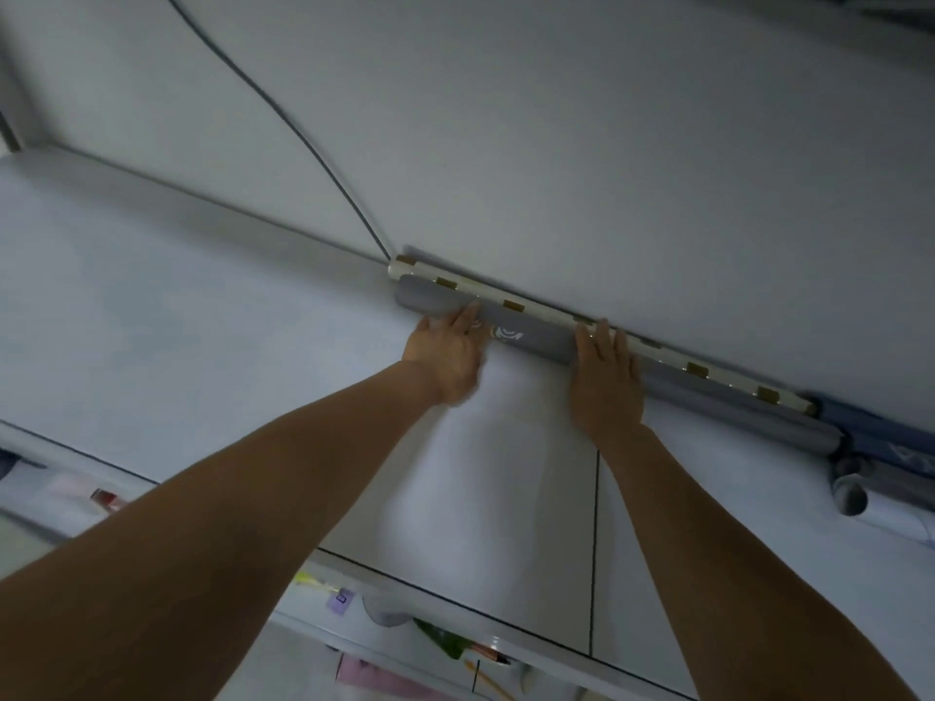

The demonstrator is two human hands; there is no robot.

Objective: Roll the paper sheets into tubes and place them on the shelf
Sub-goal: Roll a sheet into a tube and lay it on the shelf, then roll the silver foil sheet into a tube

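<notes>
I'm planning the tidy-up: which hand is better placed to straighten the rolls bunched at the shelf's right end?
Probably the right hand. It rests on the grey roll nearer the bunched rolls; the left hand sits farther left and would have to cross over.

Grey paper tube, tightly rolled, lying flat on the white shelf under the straight fingers of left hand and right hand; white-and-orange print showing between them. Just beyond the fingertips, alongside it, a cream tube with tan patches at the shelf's back edge. Right of the right hand, a second grey tube and a blue roll.
</notes>
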